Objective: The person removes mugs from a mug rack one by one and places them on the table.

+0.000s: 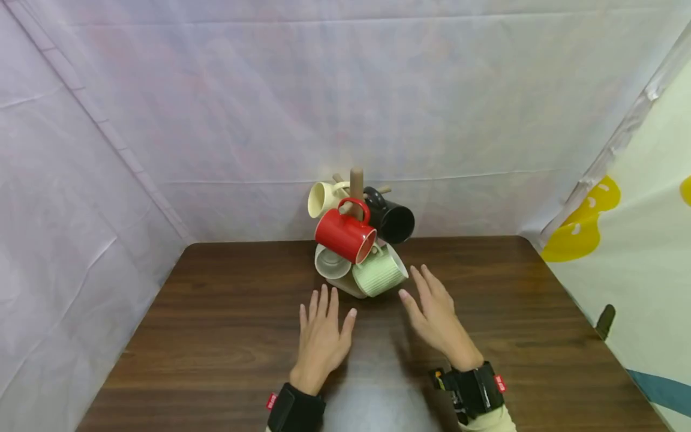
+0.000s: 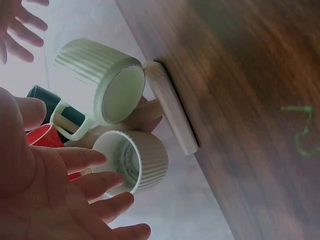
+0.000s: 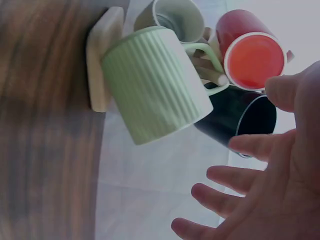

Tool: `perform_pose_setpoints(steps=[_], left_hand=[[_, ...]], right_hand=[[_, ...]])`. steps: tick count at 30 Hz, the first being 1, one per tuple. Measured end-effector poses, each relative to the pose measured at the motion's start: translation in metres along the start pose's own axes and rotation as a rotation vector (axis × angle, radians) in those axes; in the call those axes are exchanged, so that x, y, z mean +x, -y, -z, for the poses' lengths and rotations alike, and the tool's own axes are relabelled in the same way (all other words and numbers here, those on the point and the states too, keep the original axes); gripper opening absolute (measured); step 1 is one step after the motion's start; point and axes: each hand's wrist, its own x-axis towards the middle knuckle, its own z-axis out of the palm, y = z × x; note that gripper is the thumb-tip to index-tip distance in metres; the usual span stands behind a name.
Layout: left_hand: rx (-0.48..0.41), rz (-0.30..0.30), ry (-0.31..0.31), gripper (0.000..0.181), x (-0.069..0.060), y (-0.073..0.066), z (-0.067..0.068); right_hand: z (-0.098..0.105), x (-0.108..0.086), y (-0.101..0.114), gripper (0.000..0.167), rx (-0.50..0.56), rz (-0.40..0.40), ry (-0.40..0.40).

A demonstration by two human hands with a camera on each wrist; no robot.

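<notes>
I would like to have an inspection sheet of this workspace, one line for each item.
Surface: brown wooden table, glare at the near middle; a green mark shows in the left wrist view.
Job's things: wooden rack on the table, bearing a red mug, black mug, green mug, cream mug and grey mug.
Clutter: nothing seen.
Left hand: fingers extended, before the rack, holding nothing.
Right hand: fingers extended, beside the green mug, holding nothing.
Cables: nothing seen.
Surroundings: pale sheet behind; printed sheet with yellow shapes to the right.
</notes>
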Motion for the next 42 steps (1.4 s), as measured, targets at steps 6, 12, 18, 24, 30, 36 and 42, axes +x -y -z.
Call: perform_pose_setpoints(steps=[6, 12, 18, 24, 30, 36, 42], left_hand=[[-0.012, -0.004, -0.013, 0.065, -0.001, 0.000, 0.003], [-0.022, -0.015, -0.014, 0.066, -0.002, -0.002, 0.003], [-0.042, -0.015, -0.005, 0.067, -0.005, -0.001, 0.004], [-0.069, 0.009, 0.013, 0.067, -0.008, 0.003, 0.008], [-0.080, 0.002, 0.009, 0.063, -0.009, 0.005, 0.012], [-0.087, 0.006, 0.009, 0.062, -0.008, 0.006, 0.013], [-0.086, 0.018, 0.012, 0.063, -0.007, 0.008, 0.013]], right_hand=[[0.008, 0.009, 0.002, 0.060, 0.026, 0.037, -0.071], [0.012, 0.016, 0.001, 0.064, 0.043, 0.043, -0.057], [0.013, 0.028, -0.006, 0.068, 0.094, 0.047, 0.017], [0.012, 0.039, -0.017, 0.071, 0.091, 0.031, 0.115], [0.012, 0.057, -0.028, 0.075, 0.104, -0.012, 0.214], [0.011, 0.076, -0.033, 0.082, 0.122, -0.025, 0.272], [0.010, 0.089, -0.039, 0.095, 0.144, -0.121, 0.358]])
